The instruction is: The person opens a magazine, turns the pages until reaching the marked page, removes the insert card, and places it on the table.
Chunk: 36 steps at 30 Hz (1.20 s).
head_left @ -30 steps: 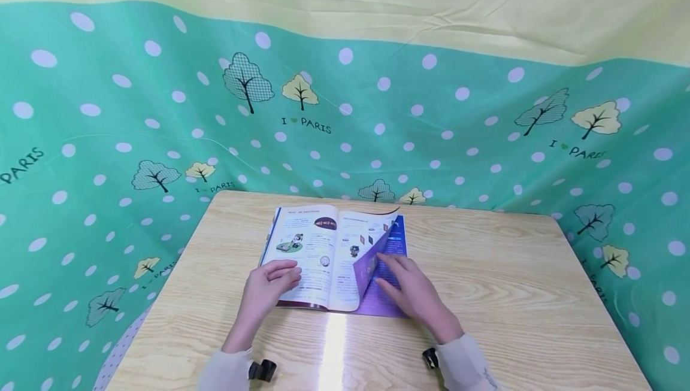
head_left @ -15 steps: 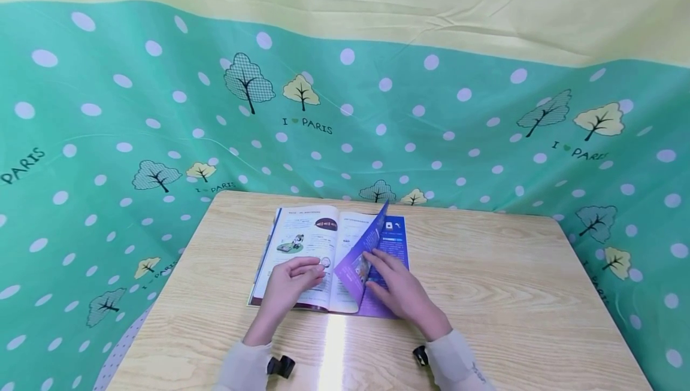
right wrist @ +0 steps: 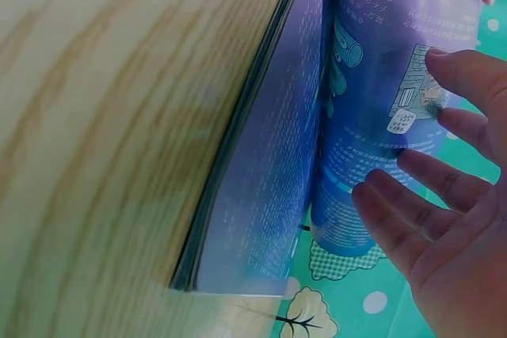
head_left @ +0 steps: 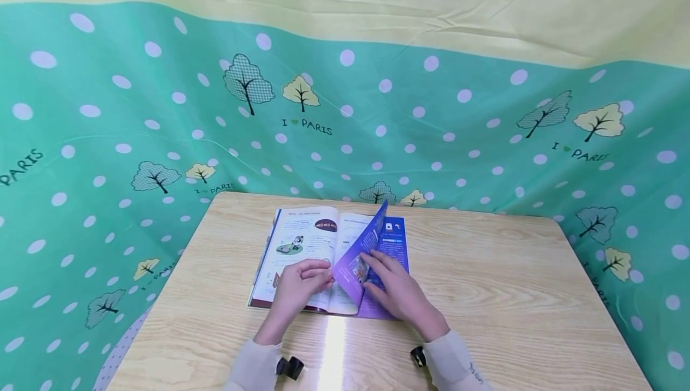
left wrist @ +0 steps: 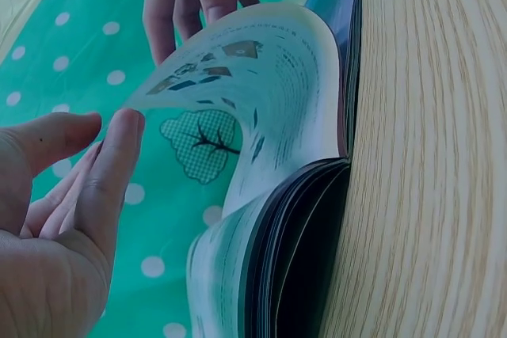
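An open magazine (head_left: 299,229) lies on the table, its left side showing white printed pages. One purple-blue page (head_left: 356,262) stands raised and curls over toward the left; its pale reverse shows in the left wrist view. My left hand (head_left: 300,286) pinches the corner of this page between thumb and index finger. Against the purple face of the page, the right hand (head_left: 399,289) rests with its fingers extended and spread. In the right wrist view that hand's fingers (right wrist: 447,180) lie across the page's printed picture. Another purple page (right wrist: 261,195) lies flat beneath on the right side.
The wooden table (head_left: 496,283) extends on both sides of the magazine. Behind it hangs a green dotted curtain (head_left: 447,169) with printed trees. Black wrist devices (head_left: 291,368) sit by both sleeves.
The left hand has moved right across the magazine to the raised page's corner. The right hand has shifted slightly left, and the page has bent farther left, showing more of its purple face.
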Motion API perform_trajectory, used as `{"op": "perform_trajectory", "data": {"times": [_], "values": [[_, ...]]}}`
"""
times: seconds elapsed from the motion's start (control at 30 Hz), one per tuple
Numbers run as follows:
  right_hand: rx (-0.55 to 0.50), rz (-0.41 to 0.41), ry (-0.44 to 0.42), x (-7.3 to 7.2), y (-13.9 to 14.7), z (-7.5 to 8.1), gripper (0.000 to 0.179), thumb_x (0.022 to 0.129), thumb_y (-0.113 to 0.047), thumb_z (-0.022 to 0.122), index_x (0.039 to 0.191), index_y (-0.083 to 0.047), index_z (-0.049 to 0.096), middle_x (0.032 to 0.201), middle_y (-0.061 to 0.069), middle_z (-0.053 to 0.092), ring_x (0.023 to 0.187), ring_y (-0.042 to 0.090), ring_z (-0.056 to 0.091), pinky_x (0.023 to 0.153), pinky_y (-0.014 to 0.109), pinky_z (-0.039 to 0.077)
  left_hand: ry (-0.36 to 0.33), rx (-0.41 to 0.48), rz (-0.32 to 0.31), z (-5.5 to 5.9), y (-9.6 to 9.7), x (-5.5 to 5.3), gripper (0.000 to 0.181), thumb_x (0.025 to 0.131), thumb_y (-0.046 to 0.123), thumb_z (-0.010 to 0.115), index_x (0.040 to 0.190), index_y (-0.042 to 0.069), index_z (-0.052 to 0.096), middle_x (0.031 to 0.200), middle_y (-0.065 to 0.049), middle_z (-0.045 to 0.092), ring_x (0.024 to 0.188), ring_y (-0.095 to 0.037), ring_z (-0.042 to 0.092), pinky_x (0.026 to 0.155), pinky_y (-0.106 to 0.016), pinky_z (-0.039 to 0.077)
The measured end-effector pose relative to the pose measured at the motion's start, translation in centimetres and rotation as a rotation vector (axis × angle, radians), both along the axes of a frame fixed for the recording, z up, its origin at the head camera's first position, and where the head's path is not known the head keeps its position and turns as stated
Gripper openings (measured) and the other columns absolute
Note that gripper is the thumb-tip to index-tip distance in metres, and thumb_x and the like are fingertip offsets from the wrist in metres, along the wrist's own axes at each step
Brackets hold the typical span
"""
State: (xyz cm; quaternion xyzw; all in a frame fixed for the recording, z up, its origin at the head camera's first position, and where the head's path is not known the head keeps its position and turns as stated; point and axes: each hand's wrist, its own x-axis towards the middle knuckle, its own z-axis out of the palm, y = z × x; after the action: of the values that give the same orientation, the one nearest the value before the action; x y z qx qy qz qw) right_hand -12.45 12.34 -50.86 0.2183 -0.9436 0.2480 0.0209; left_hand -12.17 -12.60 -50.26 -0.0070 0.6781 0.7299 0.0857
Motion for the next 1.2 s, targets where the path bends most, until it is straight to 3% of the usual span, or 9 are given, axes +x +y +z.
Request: {"op": "perform_trajectory", "data": {"times": [0.37,0.6,0.87,1.2], "values": [[0.005,0.007,0.002,-0.1,0.1,0.1,0.060,0.096,-0.032,0.069,0.151,-0.025,0.046,0.153,0.007,0.043,0.137,0.032,0.043,0.110,0.051,0.045,-0.026,-0.053,0.039,0.0,0.4,-0.3,0.034,0.088,0.010,0.078,0.114,-0.008,0.068,0.095,-0.016,0.074,0.086,-0.032,0.073,0.077,-0.034,0.064],[-0.021,0.031,0.037,0.2,1.0,0.4,0.062,0.094,-0.029,0.073,0.150,-0.018,0.048,0.150,0.014,0.046,0.134,0.034,0.046,0.108,0.052,0.046,-0.036,-0.047,0.072,0.2,-0.2,-0.1,0.030,0.086,0.008,0.079,0.112,-0.007,0.070,0.094,-0.017,0.074,0.088,-0.038,0.072,0.077,-0.035,0.064],[0.010,0.005,0.002,0.9,2.5,0.5,0.061,0.095,-0.032,0.072,0.148,-0.015,0.049,0.150,0.015,0.046,0.135,0.034,0.045,0.110,0.053,0.044,-0.057,-0.030,0.148,0.5,-2.7,0.5,0.027,0.087,-0.001,0.076,0.111,-0.010,0.068,0.094,-0.022,0.073,0.085,-0.038,0.072,0.076,-0.034,0.064],[0.062,-0.002,-0.038,2.2,4.3,-0.5,0.062,0.093,-0.030,0.073,0.147,-0.011,0.049,0.149,0.020,0.045,0.133,0.039,0.046,0.110,0.055,0.043,-0.103,-0.080,0.251,0.5,-6.9,2.3,0.028,0.087,-0.003,0.074,0.113,-0.011,0.067,0.097,-0.023,0.073,0.087,-0.036,0.073,0.078,-0.033,0.063]]}}
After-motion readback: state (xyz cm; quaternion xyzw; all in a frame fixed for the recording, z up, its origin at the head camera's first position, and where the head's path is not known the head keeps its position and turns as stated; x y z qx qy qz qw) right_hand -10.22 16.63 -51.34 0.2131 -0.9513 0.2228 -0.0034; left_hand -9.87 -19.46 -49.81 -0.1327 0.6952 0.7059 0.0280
